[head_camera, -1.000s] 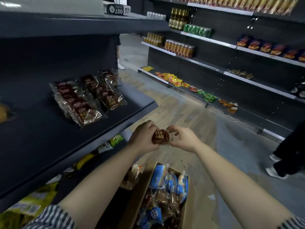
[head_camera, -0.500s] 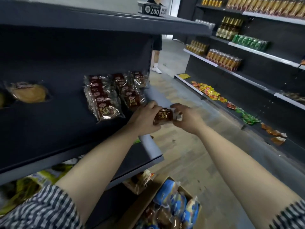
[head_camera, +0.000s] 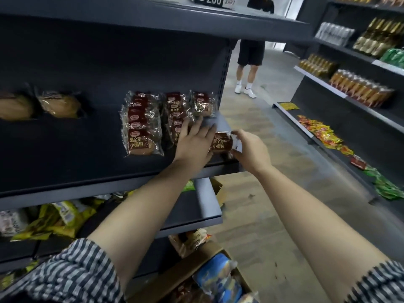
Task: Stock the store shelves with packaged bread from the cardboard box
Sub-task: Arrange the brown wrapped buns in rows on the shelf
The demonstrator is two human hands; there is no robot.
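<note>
Where the shelf (head_camera: 83, 158) ends at its right, a dark bread pack (head_camera: 221, 143) is held just above or on the board; contact with the board cannot be told. The pack is pinched at its 3 o'clock edge between the thumb and curled fingers of the right hand (head_camera: 251, 150). The left hand (head_camera: 194, 142) is seen at 9 o'clock of the pack, fingers straight and spread, laid flat over the near end of the middle row (head_camera: 175, 110) of like packs. Nothing is gripped by it, and the pack's left edge is hidden behind it. Three rows are noted on the shelf: a left row (head_camera: 140, 125) at 9 o'clock of the left hand, the middle row at its 11 o'clock, and a short right row (head_camera: 202, 104) at its 12 o'clock. Two pale buns (head_camera: 59, 103) in clear wrap are recorded farther out at 9 o'clock, well apart from the rows. The box (head_camera: 185, 267) is seen at 6 o'clock of the frame, open, with blue packs (head_camera: 220, 278) inside. A person (head_camera: 250, 53) is seen standing in the aisle at 12 o'clock, beyond the shelf end.
</note>
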